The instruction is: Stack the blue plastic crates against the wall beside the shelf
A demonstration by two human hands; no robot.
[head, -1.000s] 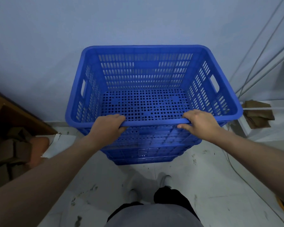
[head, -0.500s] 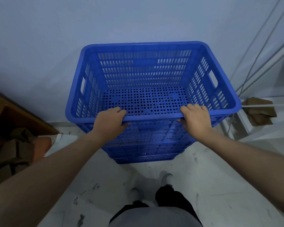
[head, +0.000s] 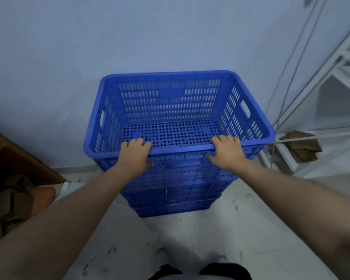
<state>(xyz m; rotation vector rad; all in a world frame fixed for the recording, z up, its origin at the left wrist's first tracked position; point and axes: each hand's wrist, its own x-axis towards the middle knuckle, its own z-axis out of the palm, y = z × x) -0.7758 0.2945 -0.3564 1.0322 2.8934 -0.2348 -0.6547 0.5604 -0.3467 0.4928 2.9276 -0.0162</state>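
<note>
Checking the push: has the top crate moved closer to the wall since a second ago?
Cannot tell. The top crate sits near the wall in every picture, but the head camera shifted, so any move is unclear.

Crate stack [head: 176, 190]: wall [head: 129, 37] blocks behind; cardboard boxes [head: 12, 178] crowd left; shelf frame [head: 291, 154] right; floor [head: 220, 239] in front open.

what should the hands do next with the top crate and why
Probably let go and draw back. The top crate already sits nested on the crates below, and its far rim looks close to the wall. Both the left hand and right hand only grip the near rim, so little seems left but a small nudge if it sits crooked.
</note>
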